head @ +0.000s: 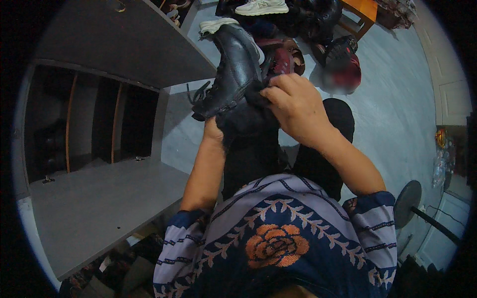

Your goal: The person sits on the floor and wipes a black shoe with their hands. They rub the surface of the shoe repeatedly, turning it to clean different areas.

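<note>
A black leather lace-up boot (236, 56) is held up over my lap, its toe pointing away from me. My left hand (213, 131) reaches under the boot's ankle end; only the wrist shows, and the fingers are hidden by the boot. Loose laces (197, 95) hang on the boot's left side. My right hand (296, 108) is at the boot's right side, fingers bent and pinched on dark soft material (257, 95). Whether that material is a cloth or part of the boot, I cannot tell.
To the left stands a grey cabinet (108, 197) with a lowered door panel and divided compartments. Beyond the boot lie several shoes, including a white sneaker (262, 6) and a dark red shoe (284, 61). A wooden stool (359, 13) is at the back; a round-based stand (408, 205) is at right.
</note>
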Demonstrator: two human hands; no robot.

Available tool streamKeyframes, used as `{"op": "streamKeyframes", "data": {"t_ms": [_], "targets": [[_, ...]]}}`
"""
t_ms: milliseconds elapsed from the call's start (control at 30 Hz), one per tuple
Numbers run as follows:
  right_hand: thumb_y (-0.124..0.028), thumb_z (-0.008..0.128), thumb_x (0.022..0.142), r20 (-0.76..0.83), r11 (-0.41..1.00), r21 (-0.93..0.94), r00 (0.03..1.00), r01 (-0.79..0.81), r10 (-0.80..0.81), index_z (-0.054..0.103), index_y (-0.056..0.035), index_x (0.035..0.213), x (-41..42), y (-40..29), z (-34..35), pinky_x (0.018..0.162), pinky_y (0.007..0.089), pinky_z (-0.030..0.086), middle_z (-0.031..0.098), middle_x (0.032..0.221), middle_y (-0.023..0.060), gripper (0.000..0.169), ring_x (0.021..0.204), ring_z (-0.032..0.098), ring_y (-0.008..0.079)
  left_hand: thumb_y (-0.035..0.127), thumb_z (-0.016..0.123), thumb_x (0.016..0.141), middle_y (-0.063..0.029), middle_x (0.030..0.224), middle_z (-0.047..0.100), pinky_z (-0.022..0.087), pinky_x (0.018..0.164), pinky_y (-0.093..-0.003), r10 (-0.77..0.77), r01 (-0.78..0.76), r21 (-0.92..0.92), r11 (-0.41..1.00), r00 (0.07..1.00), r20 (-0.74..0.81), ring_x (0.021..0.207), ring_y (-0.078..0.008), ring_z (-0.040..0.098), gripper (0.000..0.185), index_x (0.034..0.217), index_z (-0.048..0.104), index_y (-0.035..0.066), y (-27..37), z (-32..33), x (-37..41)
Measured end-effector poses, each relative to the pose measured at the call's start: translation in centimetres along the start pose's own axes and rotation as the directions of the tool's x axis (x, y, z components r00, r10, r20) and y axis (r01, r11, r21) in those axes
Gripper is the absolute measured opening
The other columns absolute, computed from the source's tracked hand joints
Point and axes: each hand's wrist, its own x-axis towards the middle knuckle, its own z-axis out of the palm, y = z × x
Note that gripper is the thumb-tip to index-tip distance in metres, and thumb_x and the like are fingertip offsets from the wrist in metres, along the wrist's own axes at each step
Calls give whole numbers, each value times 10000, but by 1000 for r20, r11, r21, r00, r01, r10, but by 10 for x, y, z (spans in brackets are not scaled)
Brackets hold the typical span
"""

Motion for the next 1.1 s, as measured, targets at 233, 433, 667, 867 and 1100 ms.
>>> {"op": "streamKeyframes", "data": {"t_ms": [233, 433, 667, 867, 1100], "targets": [[-61, 632, 731, -11, 1000, -9, 1000, 0, 0, 638, -70, 902, -16, -3, -4, 699, 376, 446, 588, 936, 81, 172, 860, 566, 277, 246, 530, 956, -121, 1261, 573, 472, 1002, -378, 24, -9, 154, 988, 995, -99, 1133, -240, 577, 441, 1326, 488, 11, -3, 4, 12], [-84, 657, 750, -31, 995, 53, 996, -85, 87, 625, -64, 872, 7, 13, 17, 713, 420, 471, 595, 894, 91, 128, 860, 581, 308, 177, 569, 946, -76, 1270, 541, 444, 1004, -330, 99, -81, 503, 860, 995, -10, 1134, -187, 538, 436, 1345, 475, 26, -8, 9, 19], [-108, 682, 750, -49, 992, 25, 991, -120, 121, 639, -61, 898, 41, 28, 45, 735, 444, 484, 613, 868, 119, 160, 865, 601, 334, 224, 536, 971, -73, 1303, 520, 397, 1042, -355, 153, -79, 678, 731, 987, -50, 1191, -226, 496, 434, 1357, 466, 37, -17, 13, -1], [-99, 678, 749, -112, 992, 101, 990, -71, 82, 626, -68, 926, 23, 27, 41, 742, 433, 452, 617, 911, 98, 187, 872, 587, 319, 296, 608, 914, -158, 1301, 545, 390, 1032, -398, 204, -159, 981, -108, 963, 179, 1211, -303, 502, 494, 1328, 505, 46, -12, 17, -8], [-33, 667, 704, -148, 995, 85, 987, -48, 60, 625, -69, 946, -22, 19, 19, 763, 409, 434, 599, 1027, 100, 248, 942, 565, 309, 280, 608, 919, -163, 1278, 571, 408, 1013, -395, 237, -187, 972, 143, 960, 150, 1177, -300, 535, 454, 1299, 540, 42, -22, -9, 3]]}}
